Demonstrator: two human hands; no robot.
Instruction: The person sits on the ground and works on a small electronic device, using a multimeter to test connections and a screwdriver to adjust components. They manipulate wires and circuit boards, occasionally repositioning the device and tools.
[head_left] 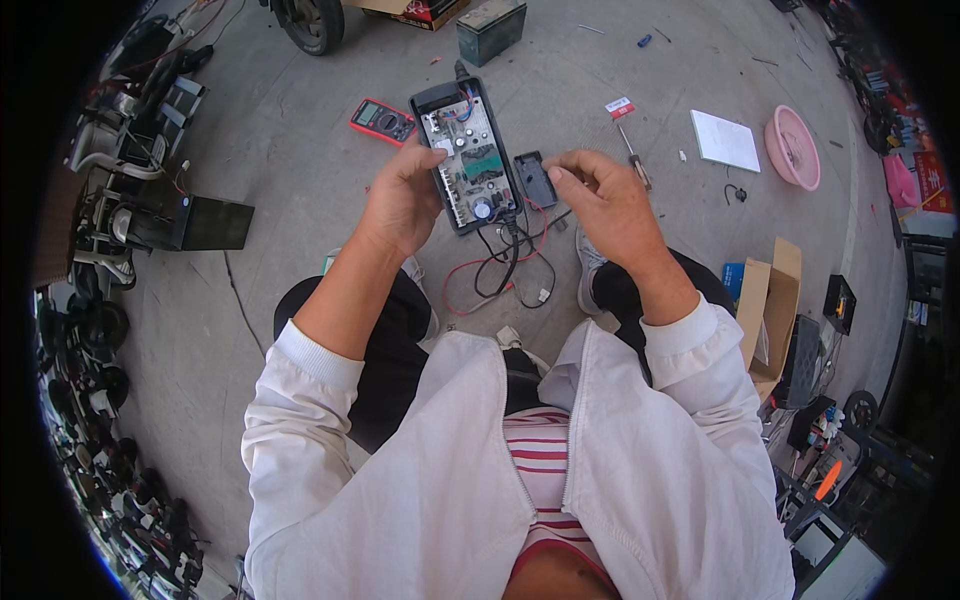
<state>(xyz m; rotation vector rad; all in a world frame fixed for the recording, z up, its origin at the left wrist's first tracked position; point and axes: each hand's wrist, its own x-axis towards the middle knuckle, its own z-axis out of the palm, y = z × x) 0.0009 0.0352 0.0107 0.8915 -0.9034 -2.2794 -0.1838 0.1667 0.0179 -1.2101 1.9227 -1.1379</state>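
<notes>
My left hand [402, 200] grips the left side of an opened black charger case [416, 104], thumb over its rim. Inside it lies a circuit board [482, 163] with a green patch, coloured wires and a round capacitor. Black and red cables [508, 245] hang from the near end of the case. My right hand [605, 205] is closed in a pinch to the right of the case. Its fingertips overlap the right edge of a small black plastic tray [535, 182]; whether they grip it or something tiny cannot be made out.
A red multimeter [384, 120] lies left of the case. A dark green box-shaped battery [492, 32] stands beyond. On the floor to the right are a screwdriver [633, 158], a white booklet [725, 141] and a pink basin [792, 148]. An open cardboard box [770, 315] stands nearer, at right.
</notes>
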